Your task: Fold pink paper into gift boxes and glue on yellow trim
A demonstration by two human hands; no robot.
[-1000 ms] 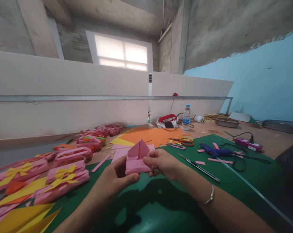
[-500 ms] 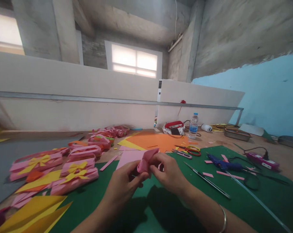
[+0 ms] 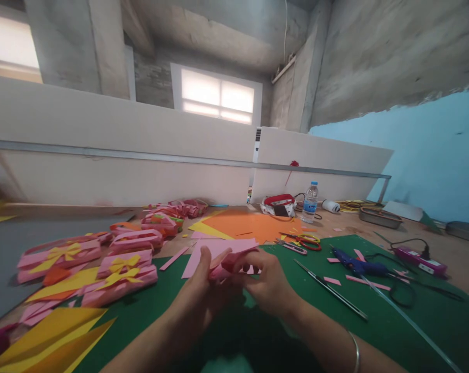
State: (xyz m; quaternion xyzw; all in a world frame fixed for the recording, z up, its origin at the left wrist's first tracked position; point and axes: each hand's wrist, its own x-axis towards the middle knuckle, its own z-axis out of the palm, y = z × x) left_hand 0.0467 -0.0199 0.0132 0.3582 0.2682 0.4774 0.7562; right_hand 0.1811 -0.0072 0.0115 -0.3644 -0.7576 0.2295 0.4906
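A folded piece of pink paper (image 3: pixel 221 271) is held between both hands above the green mat. My left hand (image 3: pixel 203 290) supports it from the left and below, its thumb raised and apart from the paper. My right hand (image 3: pixel 266 277) pinches the paper's right side with bent fingers. Part of the folded piece is hidden behind the fingers. Just beyond the hands lies a flat pink sheet (image 3: pixel 192 259). A pen (image 3: pixel 331 290) rests on the green mat (image 3: pixel 296 336) to the right of my right hand.
Finished pink paper bags (image 3: pixel 120 287) with yellow bows stand at the left, near yellow paper (image 3: pixel 52 331). Orange sheets (image 3: pixel 238 225), scissors (image 3: pixel 306 239) and a snips tool (image 3: pixel 292 247) lie behind. At right are a blue glue gun (image 3: pixel 358 263), a power strip (image 3: pixel 421 260) and a water bottle (image 3: pixel 309 203).
The pink paper has turned and sits lower, its opening now facing the right hand. My left thumb has lifted off it, and the left hand has shifted beneath it.
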